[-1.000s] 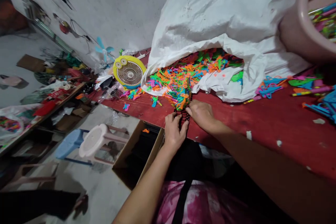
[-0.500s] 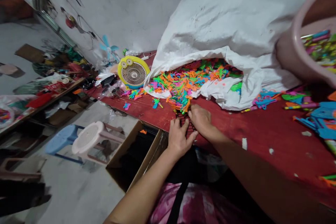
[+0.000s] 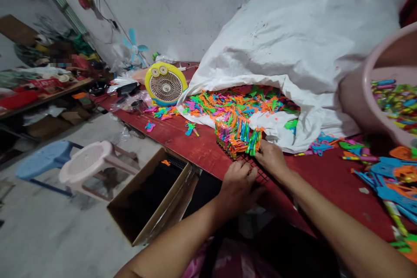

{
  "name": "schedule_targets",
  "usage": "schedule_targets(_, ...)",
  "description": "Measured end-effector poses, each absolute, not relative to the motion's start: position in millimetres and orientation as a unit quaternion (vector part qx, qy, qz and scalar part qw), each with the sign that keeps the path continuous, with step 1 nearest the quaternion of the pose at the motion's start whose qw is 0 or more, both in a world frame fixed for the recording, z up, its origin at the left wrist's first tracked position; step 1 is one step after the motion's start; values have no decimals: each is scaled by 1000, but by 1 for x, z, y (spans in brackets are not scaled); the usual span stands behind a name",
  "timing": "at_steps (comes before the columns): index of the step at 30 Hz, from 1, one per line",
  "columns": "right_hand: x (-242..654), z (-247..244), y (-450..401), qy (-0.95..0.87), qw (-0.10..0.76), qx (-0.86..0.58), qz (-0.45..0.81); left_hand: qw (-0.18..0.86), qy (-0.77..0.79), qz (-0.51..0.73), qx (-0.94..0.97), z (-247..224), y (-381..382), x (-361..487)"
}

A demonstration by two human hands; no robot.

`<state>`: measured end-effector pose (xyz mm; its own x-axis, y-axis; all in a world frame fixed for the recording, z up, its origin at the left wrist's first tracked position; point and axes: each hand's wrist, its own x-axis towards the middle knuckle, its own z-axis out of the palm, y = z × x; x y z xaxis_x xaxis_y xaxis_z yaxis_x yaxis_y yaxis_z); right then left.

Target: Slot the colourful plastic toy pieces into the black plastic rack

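A black wire grid [image 3: 261,174] lies at the near edge of the red table. Small bright plastic pieces [image 3: 239,137] in orange, green, blue and pink stand packed in rows on its far part. My left hand [image 3: 239,182] rests on the near side of the grid, its fingers curled over the wires and partly blurred. My right hand [image 3: 272,158] is closed at the right end of the rows, beside green pieces. Its fingertips are partly hidden, and what they pinch cannot be made out. Just behind, a white sack [image 3: 280,43] lies with its mouth open, spilling loose pieces [image 3: 224,100].
A yellow fan [image 3: 166,84] stands left of the sack. To the right are a pink bucket [image 3: 358,95] of small colourful items and a blue and orange pile [image 3: 391,173]. Below the table edge sit a cardboard box [image 3: 163,208] and two stools [image 3: 87,163].
My left hand's fingers have curled in from a spread pose. The grid and both hands appear farther right, and more of the packed rows shows. The view has shifted.
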<state>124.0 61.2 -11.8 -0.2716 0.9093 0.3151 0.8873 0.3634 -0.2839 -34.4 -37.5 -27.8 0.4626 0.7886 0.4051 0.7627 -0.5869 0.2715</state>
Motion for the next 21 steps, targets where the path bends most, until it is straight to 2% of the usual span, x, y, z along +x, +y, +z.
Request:
schedule_targets(12, 104, -11, 53, -771, 113, -627, 13, 89, 430, 218, 872, -24, -24, -35)
schedule_targets(17, 100, -7, 46, -755, 105, -647, 29, 69, 437, 211, 872, -12, -34, -38)
schedule_targets(21, 101, -7, 43, -758, 124, -639, 47, 23, 422, 265, 867, 21, -36, -42)
